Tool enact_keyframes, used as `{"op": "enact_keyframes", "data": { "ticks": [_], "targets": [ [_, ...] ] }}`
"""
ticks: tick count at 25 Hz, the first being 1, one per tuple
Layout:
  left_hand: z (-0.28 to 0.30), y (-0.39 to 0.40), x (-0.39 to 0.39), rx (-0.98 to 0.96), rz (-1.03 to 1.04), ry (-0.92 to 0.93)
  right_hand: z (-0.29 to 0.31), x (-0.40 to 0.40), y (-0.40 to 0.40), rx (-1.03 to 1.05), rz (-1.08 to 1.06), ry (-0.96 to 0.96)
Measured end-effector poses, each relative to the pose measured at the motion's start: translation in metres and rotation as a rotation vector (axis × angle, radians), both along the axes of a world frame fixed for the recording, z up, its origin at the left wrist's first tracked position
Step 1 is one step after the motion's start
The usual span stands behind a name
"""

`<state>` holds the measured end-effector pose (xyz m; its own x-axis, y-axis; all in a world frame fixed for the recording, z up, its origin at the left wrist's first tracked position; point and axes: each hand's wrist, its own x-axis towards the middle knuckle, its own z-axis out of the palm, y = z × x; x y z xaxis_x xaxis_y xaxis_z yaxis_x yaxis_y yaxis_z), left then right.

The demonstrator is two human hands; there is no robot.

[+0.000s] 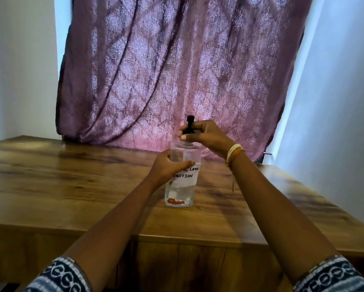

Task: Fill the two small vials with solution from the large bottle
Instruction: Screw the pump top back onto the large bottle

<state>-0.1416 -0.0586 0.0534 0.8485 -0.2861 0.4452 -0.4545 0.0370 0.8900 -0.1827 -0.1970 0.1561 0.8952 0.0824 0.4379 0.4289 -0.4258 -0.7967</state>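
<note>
Gripping the clear square large bottle [182, 178] around its upper body, the left hand [168, 166] steadies it upright near the wooden worktop's [71, 175] front edge; the right hand [206, 134] pinches its black pump top [189, 127] from above.

Wooden bench [71, 186], grain streaked dark, glossy sheen at far edge. Behind bench: mauve curtain [172, 66], damask pattern, hanging in folds, hem touching bench's far edge, daylight glowing through cloth. White wall [18, 70] left of curtain; pale bluish wall [341, 102] right of curtain.
</note>
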Motion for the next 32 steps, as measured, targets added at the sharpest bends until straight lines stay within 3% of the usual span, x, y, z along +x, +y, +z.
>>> {"op": "enact_keyframes", "data": {
  "ticks": [3,5,7,9,12,14,17,19,25,32],
  "targets": [
    [0.0,-0.001,0.001,0.013,0.011,-0.005,-0.01,0.006,0.009,-0.217,-0.294,-0.157],
    [0.0,-0.001,0.003,0.018,0.005,-0.005,-0.01,0.008,0.016,-0.174,-0.16,-0.072],
    [-0.001,0.0,0.003,0.006,0.002,0.008,-0.002,0.005,0.009,0.084,0.073,0.11],
    [-0.001,-0.001,0.003,-0.011,-0.007,0.013,0.003,0.002,-0.003,0.138,0.125,0.116],
    [0.0,-0.002,0.001,-0.012,-0.001,0.007,-0.005,0.003,0.002,-0.048,-0.161,-0.11],
    [0.0,-0.002,0.001,-0.005,0.012,0.008,-0.011,0.009,0.009,-0.106,-0.227,-0.149],
    [0.0,-0.002,-0.001,0.003,0.001,-0.001,-0.009,0.008,0.007,-0.012,0.08,0.038],
    [-0.001,-0.002,0.0,0.006,-0.003,-0.012,-0.005,0.004,-0.002,0.085,0.162,0.085],
    [-0.004,-0.005,0.002,-0.014,0.058,0.019,-0.011,0.001,0.007,0.138,-0.093,-0.046],
    [0.001,0.001,-0.014,0.019,-0.018,0.013,-0.027,-0.004,0.017,0.133,-0.196,-0.124]
  ]
}}
